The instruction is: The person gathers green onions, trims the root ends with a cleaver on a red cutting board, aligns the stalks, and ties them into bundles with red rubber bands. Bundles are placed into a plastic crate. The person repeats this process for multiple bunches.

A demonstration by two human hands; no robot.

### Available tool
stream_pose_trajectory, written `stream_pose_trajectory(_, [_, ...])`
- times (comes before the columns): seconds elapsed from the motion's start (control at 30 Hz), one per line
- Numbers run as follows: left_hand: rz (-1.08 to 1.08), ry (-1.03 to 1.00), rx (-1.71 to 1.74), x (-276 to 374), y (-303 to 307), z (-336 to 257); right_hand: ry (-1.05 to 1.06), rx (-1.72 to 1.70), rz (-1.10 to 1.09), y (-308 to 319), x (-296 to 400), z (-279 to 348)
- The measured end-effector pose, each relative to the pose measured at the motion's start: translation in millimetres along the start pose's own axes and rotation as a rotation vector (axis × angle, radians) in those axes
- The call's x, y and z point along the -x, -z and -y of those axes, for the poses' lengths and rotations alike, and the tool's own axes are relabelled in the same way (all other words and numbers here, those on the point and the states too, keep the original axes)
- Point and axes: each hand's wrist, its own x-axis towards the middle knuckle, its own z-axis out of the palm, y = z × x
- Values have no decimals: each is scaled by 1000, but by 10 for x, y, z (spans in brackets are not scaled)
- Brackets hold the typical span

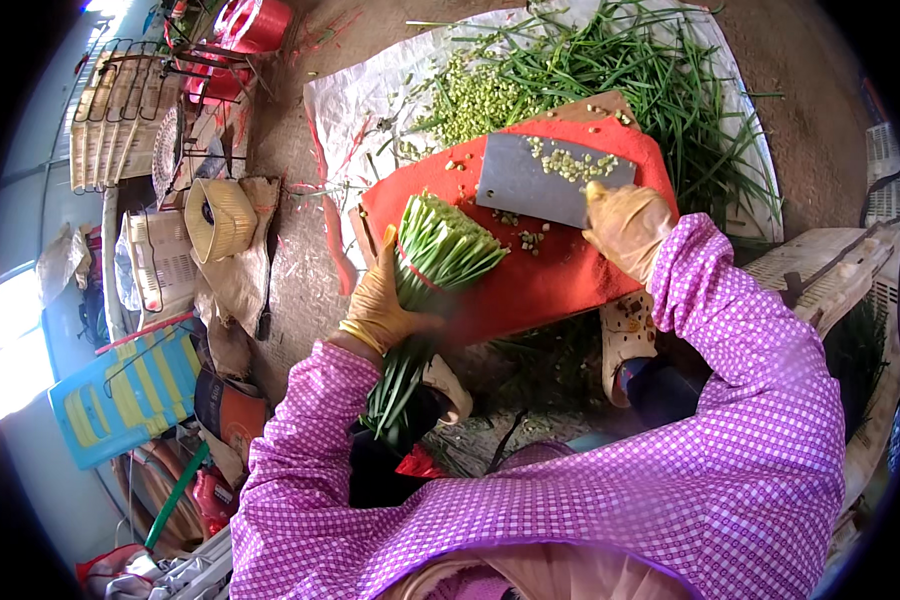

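My gloved left hand [382, 304] grips a bundle of green leafy stalks, perhaps garlic chives [446, 247], bound with a red band. Its evenly cut pale ends rest over a red cloth [547, 277] that covers a board [604, 109]. In my gloved right hand [630, 225] is a cleaver [525, 184], its broad blade lying flat over the cloth. My fingers hide its handle. Small cut stem pieces [574, 165] lie on the blade, and others are scattered over the cloth beside it.
Beyond the board, a white plastic sheet [352, 97] bears a heap of stem bits [480, 101] and loose green leaves [630, 60]. Plastic crates [825, 262] stand at the right. At the left are a cream basket [221, 217] and a blue-and-yellow plastic piece [124, 394].
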Motion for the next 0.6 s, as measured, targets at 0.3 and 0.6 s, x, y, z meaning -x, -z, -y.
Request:
stream_pose_trajectory(0.3, [1, 62, -21, -21, 6, 19, 110, -620, -36, 201, -473, 578])
stream_pose_trajectory(0.6, [-9, 62, -84, 2, 81, -42, 181, -509, -213, -431, -763, 388])
